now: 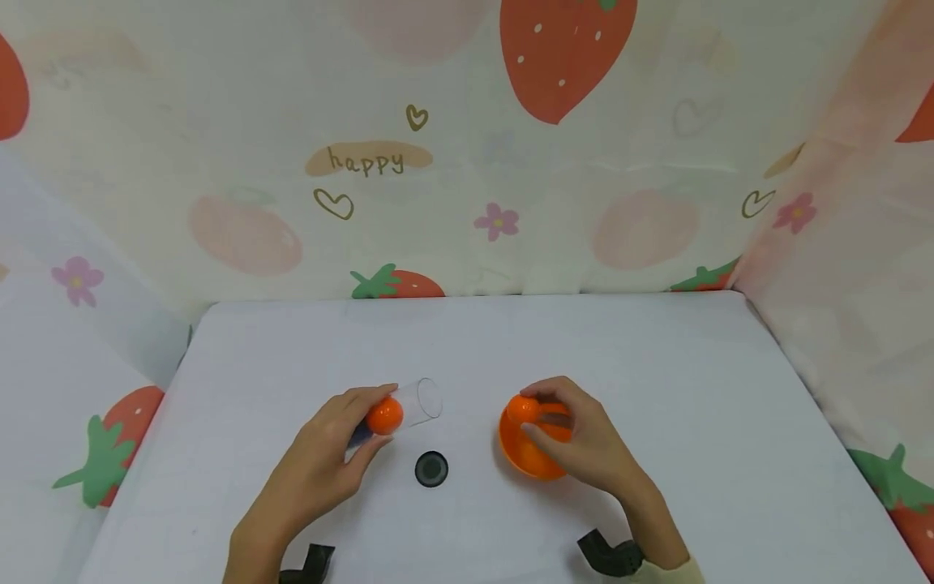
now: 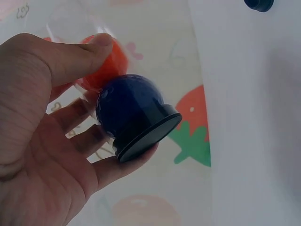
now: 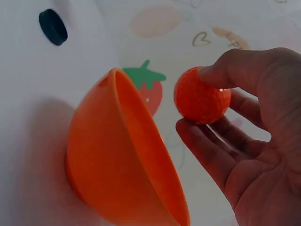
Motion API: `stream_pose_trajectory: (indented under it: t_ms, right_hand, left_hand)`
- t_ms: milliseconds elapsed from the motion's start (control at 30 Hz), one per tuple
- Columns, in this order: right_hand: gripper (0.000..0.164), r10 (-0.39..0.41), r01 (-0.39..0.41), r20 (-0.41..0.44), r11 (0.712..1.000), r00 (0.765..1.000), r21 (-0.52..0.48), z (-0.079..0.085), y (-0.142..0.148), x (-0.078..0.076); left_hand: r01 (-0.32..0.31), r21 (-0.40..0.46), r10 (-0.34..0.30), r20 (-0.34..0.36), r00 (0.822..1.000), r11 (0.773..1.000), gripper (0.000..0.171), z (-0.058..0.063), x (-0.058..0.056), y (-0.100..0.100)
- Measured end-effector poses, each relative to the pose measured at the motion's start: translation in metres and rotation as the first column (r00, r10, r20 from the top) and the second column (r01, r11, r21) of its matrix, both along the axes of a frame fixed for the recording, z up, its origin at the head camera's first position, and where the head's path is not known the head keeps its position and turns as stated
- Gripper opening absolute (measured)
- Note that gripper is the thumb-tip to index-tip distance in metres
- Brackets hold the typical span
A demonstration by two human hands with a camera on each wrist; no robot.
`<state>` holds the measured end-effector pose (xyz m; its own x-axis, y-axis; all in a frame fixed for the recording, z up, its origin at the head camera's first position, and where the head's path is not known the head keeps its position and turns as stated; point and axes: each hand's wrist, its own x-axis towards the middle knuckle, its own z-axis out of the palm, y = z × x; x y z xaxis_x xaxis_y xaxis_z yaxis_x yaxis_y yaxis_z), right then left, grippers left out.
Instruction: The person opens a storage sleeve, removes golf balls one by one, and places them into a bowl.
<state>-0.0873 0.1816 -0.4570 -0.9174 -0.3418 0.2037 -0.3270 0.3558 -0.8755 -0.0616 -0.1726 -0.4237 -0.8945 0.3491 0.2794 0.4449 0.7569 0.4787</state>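
My left hand [image 1: 324, 454] grips a clear tube [image 1: 423, 401] that lies tilted, its round mouth towards the right. Inside it sit an orange ball [image 1: 384, 415] and, behind that, a dark blue ball [image 2: 127, 99] next to the tube's dark end cap [image 2: 149, 137]. With thumb and fingers, my right hand [image 1: 587, 438] pinches a dimpled orange golf ball [image 3: 201, 96] over the rim of an orange bowl [image 1: 521, 456]. The bowl stands on the white table; part of its inside is hidden by the right hand.
Between the two hands, a round dark lid [image 1: 431, 469] lies on the white table [image 1: 700, 389]. Fabric walls printed with strawberries [image 1: 569, 53] rise behind the table and at both sides. Black wrist mounts [image 1: 609, 556] show near the front edge.
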Motion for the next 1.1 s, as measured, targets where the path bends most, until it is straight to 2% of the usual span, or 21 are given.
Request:
stream_pose_trajectory:
  t_ms: [200,467,733,967,1100]
  right_hand:
    - [0.039,0.006,0.000,-0.049,0.994,0.999,0.112,-0.0023,0.0015,0.0000]
    - [0.038,0.006,0.007,-0.078,0.985,0.997,0.175,-0.0018,0.0035,-0.0005]
    - [0.035,-0.008,0.045,-0.112,0.941,0.994,0.334,-0.0034,0.0026,0.0008]
    - [0.036,-0.025,0.080,-0.147,0.919,0.989,0.386,-0.0016,0.0032,0.0025]
    - [0.037,-0.042,0.111,-0.183,0.918,0.982,0.381,-0.0010,0.0046,0.0028]
  left_hand:
    - [-0.011,-0.001,0.011,-0.004,1.000,1.000,0.063,0.0003,0.0002,0.0009]
    - [-0.040,0.001,0.040,-0.023,0.999,0.999,0.064,0.0005,-0.0003,-0.0001]
    - [-0.028,0.011,0.028,-0.038,0.999,1.000,0.063,0.0005,-0.0005,0.0000]
    - [-0.024,0.019,0.024,-0.034,0.999,1.000,0.063,0.0016,-0.0008,0.0004]
    - [-0.024,0.015,0.025,-0.027,0.999,1.000,0.062,0.0013,-0.0001,0.0011]
